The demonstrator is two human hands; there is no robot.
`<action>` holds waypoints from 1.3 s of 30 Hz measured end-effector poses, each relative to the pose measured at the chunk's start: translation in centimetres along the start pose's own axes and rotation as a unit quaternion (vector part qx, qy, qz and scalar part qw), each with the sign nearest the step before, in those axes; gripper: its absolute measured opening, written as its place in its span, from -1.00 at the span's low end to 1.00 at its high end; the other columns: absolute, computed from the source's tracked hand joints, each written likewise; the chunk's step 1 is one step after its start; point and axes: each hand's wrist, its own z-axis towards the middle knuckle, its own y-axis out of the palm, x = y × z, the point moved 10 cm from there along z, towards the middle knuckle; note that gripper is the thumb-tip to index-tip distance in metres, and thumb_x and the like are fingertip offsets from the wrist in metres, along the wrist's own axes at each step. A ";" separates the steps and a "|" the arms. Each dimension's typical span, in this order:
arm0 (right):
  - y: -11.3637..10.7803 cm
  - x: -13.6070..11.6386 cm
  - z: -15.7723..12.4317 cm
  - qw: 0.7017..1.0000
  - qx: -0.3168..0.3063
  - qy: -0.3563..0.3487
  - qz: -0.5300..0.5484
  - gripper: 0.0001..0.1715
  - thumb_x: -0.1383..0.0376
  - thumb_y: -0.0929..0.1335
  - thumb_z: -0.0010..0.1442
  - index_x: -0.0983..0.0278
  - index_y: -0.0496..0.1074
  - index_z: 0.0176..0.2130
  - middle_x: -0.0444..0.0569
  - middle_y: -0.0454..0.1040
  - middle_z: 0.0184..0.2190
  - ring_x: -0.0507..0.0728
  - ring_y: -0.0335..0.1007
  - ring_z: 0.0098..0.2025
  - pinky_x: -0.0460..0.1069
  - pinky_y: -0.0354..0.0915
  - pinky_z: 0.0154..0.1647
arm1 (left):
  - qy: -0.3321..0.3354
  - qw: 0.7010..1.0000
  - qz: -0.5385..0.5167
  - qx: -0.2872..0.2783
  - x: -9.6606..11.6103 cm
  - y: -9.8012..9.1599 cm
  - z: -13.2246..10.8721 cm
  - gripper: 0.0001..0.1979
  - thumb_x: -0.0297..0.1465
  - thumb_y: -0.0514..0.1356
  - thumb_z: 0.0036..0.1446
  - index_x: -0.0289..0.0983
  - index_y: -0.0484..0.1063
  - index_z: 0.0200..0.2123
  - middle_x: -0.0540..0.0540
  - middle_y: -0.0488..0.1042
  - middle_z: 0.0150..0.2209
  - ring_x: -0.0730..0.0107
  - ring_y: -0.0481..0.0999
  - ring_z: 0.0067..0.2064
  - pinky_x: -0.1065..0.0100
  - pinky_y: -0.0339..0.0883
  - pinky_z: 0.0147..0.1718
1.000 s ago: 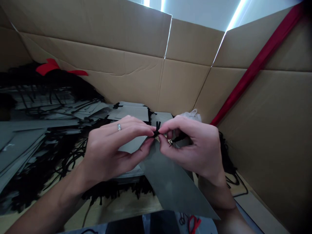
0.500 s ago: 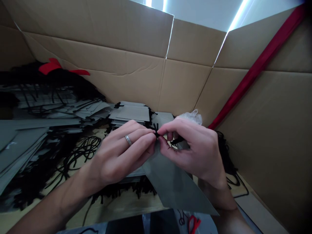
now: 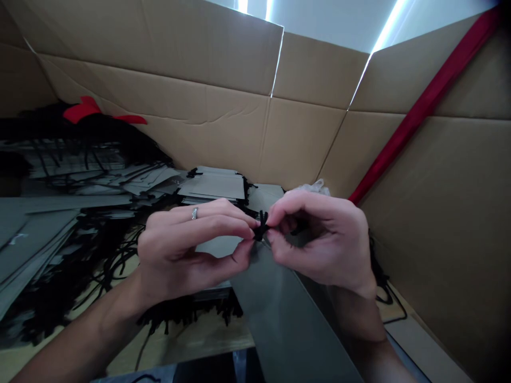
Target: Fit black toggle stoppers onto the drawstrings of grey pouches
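Note:
Black cord, bunched in a small knot with short ends sticking up, sits between my two hands. My left hand, with a ring on one finger, pinches the knot's left side between thumb and fingertips. From the right, my right hand pinches the same cord with thumb and forefinger; something dark shows behind its curled fingers, too hidden to name. A flat grey sheet hangs below the knot and slants toward me. Its top end lies close under my fingertips.
Stacks of grey sheets with black cords stand behind my hands, and more sheets are piled at the left. Loose black cord lies on the table. Cardboard walls enclose the back and right, with a red strip on them.
My left hand has opened out from its curled pose, now pinching with thumb and fingertips. The knot has come slightly lower and right. The grey sheet has swung lower, covering the red item below.

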 end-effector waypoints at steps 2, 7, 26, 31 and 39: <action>0.0 0.3 0.0 0.999 0.001 0.023 0.031 -0.67 0.58 0.51 0.12 0.16 0.59 -0.23 -0.28 0.64 -0.32 -0.06 0.54 -0.33 -0.14 0.50 -0.28 | -0.010 0.999 -0.045 0.004 -0.5 0.0 0.2 -0.74 -0.67 0.48 0.19 -0.22 0.67 -0.16 -0.05 0.78 -0.24 0.30 0.82 -0.24 0.34 0.73 -0.24; 0.2 1.1 0.0 0.994 0.004 0.069 0.089 -0.69 0.55 0.54 0.13 0.15 0.61 -0.25 -0.27 0.60 -0.39 -0.05 0.48 -0.42 -0.14 0.44 -0.43 | -0.032 0.990 -0.135 0.012 -1.8 0.1 0.4 -0.74 -0.68 0.46 0.16 -0.22 0.71 -0.19 -0.08 0.80 -0.24 0.33 0.79 -0.28 0.38 0.70 -0.25; -0.5 1.9 0.1 0.985 -0.001 0.090 0.146 -0.85 0.34 0.61 0.40 0.15 0.62 -0.15 -0.16 0.60 -0.31 0.00 0.45 -0.34 -0.07 0.41 -0.36 | -0.260 0.935 -0.228 -0.083 -4.2 2.6 -1.0 -0.80 -0.57 0.48 0.37 -0.14 0.76 -0.07 0.08 0.77 -0.21 0.59 0.68 -0.24 0.71 0.48 -0.29; -0.1 2.2 0.1 0.983 -0.016 0.104 0.148 -0.79 0.41 0.62 0.35 0.16 0.61 -0.16 -0.18 0.58 -0.32 0.00 0.46 -0.32 -0.09 0.42 -0.33 | -0.237 0.950 -0.171 -0.112 -4.1 2.4 -1.3 -0.89 -0.48 0.50 0.40 -0.17 0.75 -0.07 0.03 0.77 -0.21 0.51 0.68 -0.23 0.61 0.55 -0.21; -0.1 2.0 0.0 0.985 -0.027 0.101 0.138 -0.72 0.52 0.56 0.26 0.16 0.58 -0.18 -0.17 0.64 -0.26 0.01 0.53 -0.29 -0.10 0.51 -0.30 | -0.229 0.954 -0.148 -0.125 -3.9 2.5 -1.1 -0.92 -0.40 0.53 0.37 -0.24 0.76 -0.10 -0.05 0.79 -0.24 0.41 0.70 -0.29 0.52 0.60 -0.27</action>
